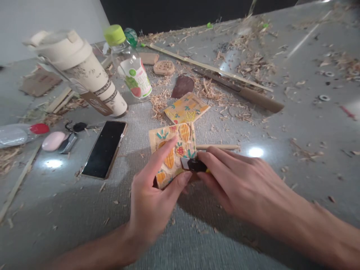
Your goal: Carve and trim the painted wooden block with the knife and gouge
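Note:
A small wooden board [185, 134] with carved and painted orange pineapples, red berries and teal leaves is held tilted above the table. My left hand [152, 195] grips it from the near left, index finger across its face and thumb along the near edge. My right hand [239, 176] is closed around a utility knife [196, 165] with a black body and a bit of yellow. Its short blade lies against the board's right side, close to my left thumb. Just beyond lies a second painted piece [189, 106], flat on the table, partly covered by the board.
A phone [104, 150], a cream tumbler [81, 71] and a clear bottle [135, 73] with a lime cap stand or lie at left. Behind are dark red sandpaper [182, 87], a long wooden-handled tool [258, 98] and wood shavings [208, 90]. A thin stick [218, 147] lies beyond my right hand.

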### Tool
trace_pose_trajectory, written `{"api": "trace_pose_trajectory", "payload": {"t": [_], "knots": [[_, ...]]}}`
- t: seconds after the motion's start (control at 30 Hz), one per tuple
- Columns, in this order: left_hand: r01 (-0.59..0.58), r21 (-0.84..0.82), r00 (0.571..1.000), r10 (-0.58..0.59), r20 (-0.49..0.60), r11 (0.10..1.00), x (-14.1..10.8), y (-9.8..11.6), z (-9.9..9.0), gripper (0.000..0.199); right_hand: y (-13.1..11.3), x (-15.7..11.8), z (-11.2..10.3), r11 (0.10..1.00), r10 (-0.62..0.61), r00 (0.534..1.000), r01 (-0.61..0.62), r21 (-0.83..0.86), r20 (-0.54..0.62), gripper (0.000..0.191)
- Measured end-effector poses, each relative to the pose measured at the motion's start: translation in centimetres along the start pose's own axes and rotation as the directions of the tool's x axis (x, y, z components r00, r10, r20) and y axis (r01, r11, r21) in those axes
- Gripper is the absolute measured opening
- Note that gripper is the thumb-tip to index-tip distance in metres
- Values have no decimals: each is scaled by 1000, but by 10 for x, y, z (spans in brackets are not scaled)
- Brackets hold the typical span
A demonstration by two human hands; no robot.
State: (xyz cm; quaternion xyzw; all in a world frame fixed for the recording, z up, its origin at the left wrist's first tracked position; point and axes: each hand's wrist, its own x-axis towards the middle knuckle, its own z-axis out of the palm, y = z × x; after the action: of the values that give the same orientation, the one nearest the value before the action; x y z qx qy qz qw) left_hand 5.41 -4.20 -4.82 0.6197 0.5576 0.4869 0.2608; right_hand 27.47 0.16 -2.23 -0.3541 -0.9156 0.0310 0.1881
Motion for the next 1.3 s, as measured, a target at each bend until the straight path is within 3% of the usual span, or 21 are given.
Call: {"api": "trace_pose_trajectory", "payload": {"t": [0.17,0.33,0.6,1.0,1.3], "knots": [[-35,-11,998,36,51,999,0,5,1,57,8,-3,-6,1000,-14,995,13,14,96,29],[-31,-18,997,32,69,999,2,3,3,63,7,-7,-4,1000,-5,994,3,19,107,34],[-52,-17,992,53,111,999,0,2,2,60,4,-10,-3,995,39,979,-57,85,202,25],[-19,-19,988,22,151,1000,-1,2,0,55,4,-10,-5,989,19,971,-52,135,238,16],[-4,-6,992,5,128,1000,0,0,0,56,6,-11,0,990,-8,987,-14,139,159,17]]}}
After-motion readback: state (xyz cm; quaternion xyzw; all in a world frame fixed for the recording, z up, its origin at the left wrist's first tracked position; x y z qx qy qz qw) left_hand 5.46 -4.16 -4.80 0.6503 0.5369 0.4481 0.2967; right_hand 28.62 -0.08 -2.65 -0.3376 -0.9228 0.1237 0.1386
